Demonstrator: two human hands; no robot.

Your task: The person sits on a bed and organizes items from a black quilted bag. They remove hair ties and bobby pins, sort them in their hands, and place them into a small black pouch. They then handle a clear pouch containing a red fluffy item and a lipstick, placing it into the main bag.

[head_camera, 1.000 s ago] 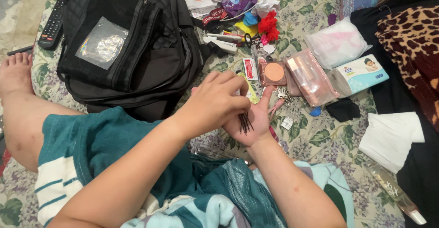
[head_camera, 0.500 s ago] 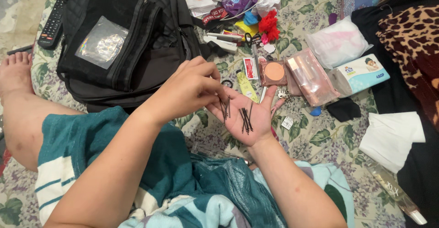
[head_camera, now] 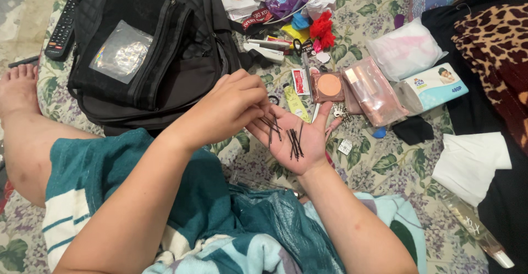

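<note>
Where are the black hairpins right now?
The black hairpins lie in the open right hand, mid-frame; the left hand pinches a few beside them.

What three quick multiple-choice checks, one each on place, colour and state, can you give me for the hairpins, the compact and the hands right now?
1. Where do most of the thin black metal hairpins lie?
A. On the open palm of the right hand
B. On the black quilted fabric backpack
C. On the black remote control

2. What colour is the powder in the open square compact?
A. Blue
B. Peach-orange
C. Green

3. What is the left hand doing?
A. Lying flat on the floral sheet
B. Gripping the remote
C. Pinching a few hairpins at its fingers over the right palm

Answers: 1 A, the bunch rests on the upturned palm. 2 B, the round pan shows peach-orange. 3 C, the fingertips close on pins just above the palm.
</note>
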